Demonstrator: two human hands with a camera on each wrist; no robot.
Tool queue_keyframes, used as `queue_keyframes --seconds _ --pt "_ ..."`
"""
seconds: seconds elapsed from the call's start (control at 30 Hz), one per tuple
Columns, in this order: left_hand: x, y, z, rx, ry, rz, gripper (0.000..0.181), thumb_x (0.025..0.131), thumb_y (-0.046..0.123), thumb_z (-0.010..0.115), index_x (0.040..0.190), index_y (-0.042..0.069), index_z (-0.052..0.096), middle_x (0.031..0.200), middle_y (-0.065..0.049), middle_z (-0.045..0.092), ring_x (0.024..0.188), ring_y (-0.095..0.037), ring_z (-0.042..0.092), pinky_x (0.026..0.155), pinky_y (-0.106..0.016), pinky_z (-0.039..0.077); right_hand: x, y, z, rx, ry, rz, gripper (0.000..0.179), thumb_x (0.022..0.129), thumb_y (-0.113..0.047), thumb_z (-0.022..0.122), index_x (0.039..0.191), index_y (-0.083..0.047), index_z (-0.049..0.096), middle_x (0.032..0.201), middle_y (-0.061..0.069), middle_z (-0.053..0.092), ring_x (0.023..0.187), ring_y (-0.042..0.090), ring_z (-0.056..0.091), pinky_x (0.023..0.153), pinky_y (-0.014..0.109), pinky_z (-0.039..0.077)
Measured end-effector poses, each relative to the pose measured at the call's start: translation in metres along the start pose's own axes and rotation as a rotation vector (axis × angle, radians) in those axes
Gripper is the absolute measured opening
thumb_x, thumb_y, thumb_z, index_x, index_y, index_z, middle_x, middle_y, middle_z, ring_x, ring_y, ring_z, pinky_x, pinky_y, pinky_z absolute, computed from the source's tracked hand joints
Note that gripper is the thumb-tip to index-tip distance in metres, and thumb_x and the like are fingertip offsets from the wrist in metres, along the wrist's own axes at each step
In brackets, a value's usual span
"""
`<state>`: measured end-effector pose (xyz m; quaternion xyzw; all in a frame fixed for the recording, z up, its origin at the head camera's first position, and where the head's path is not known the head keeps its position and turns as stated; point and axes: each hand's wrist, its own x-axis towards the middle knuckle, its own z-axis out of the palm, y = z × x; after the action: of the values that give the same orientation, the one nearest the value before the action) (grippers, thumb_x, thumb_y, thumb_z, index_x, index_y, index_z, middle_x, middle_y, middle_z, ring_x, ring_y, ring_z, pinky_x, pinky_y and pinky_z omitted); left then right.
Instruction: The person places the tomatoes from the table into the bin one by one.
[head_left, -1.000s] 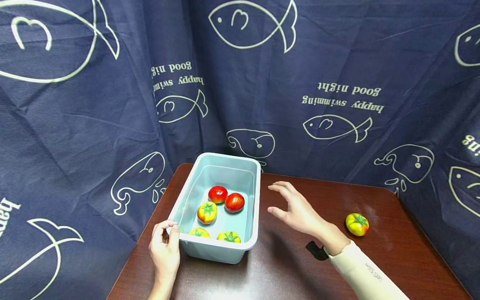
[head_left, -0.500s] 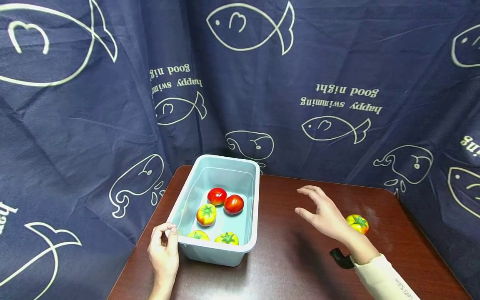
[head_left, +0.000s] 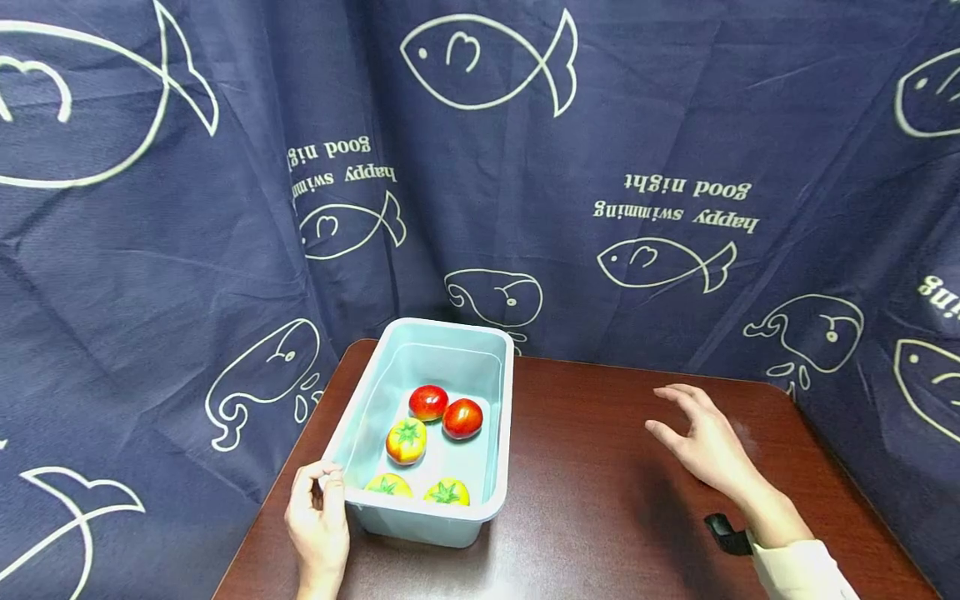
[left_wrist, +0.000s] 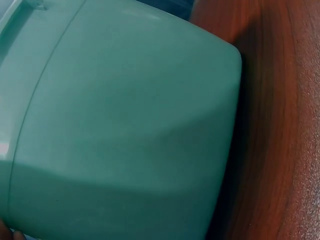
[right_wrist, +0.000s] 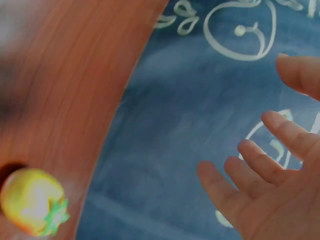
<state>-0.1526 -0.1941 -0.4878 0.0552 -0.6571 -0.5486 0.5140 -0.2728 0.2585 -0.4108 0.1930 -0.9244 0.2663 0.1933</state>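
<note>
My left hand [head_left: 318, 527] grips the near left corner of a light blue plastic bin [head_left: 420, 527], thumb and fingers at its rim. In the left wrist view the bin's wall [left_wrist: 130, 115] fills most of the picture. Inside lie two red tomatoes [head_left: 462, 418] and several yellow ones with green leaf tops, such as the yellow-red tomato [head_left: 406, 441]. My right hand [head_left: 708, 442] is over the right side of the table, fingers spread and holding nothing. A yellow tomato [right_wrist: 32, 200] on the table shows in the right wrist view; the hand and forearm hide it in the head view.
The dark red-brown wooden table [head_left: 577, 467] carries the bin at its left. A navy curtain [head_left: 510, 200] with white fish drawings hangs behind and on both sides. A black strap piece [head_left: 726, 533] sticks out at my right wrist.
My right hand has moved to the right, away from the bin, and now covers the lone yellow tomato in the head view. The left hand keeps its hold on the bin's rim.
</note>
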Motion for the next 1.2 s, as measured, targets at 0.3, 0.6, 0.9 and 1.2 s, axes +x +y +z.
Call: queue_keyframes --seconds 0.3,0.6,0.9,1.2 --pt "-0.002 -0.005 0.003 -0.069 0.036 0.065 0.015 0.080 -0.024 0.050 0.087 -0.015 0.059 0.083 -0.008 0.061 0.076 -0.003 0.054 0.069 -0.011 0.041 -0.018 0.049 -0.001 -0.113 -0.041 0.139 0.051 0.083 -0.024 0.076 0.124 0.001 0.058 0.127 0.027 0.048 0.102 0.048 0.055 0.081 0.061 0.041" --pt "-0.003 -0.002 0.004 -0.027 0.050 0.024 0.009 0.084 -0.019 0.050 0.088 -0.016 0.058 0.085 0.000 0.060 0.076 -0.002 0.053 0.068 -0.011 0.040 -0.036 0.091 0.003 -0.171 -0.118 0.253 0.061 0.080 -0.026 0.076 0.124 0.008 0.052 0.119 0.038 0.047 0.105 0.057 0.049 0.081 0.062 0.041" --pt "-0.004 -0.007 0.005 -0.042 0.067 0.036 0.009 0.083 -0.021 0.048 0.087 -0.018 0.056 0.084 -0.002 0.059 0.075 -0.003 0.053 0.069 -0.011 0.040 -0.046 0.108 0.012 -0.164 -0.148 0.323 0.077 0.078 -0.030 0.078 0.132 0.011 0.041 0.122 0.042 0.042 0.107 0.060 0.046 0.079 0.064 0.041" --pt "-0.003 0.000 0.006 -0.014 0.051 0.023 0.010 0.083 -0.023 0.047 0.087 -0.019 0.055 0.083 0.003 0.057 0.074 -0.001 0.051 0.067 -0.012 0.039 -0.051 0.119 0.024 -0.141 -0.112 0.406 0.083 0.078 -0.032 0.077 0.134 0.014 0.036 0.123 0.043 0.040 0.106 0.058 0.045 0.080 0.063 0.040"
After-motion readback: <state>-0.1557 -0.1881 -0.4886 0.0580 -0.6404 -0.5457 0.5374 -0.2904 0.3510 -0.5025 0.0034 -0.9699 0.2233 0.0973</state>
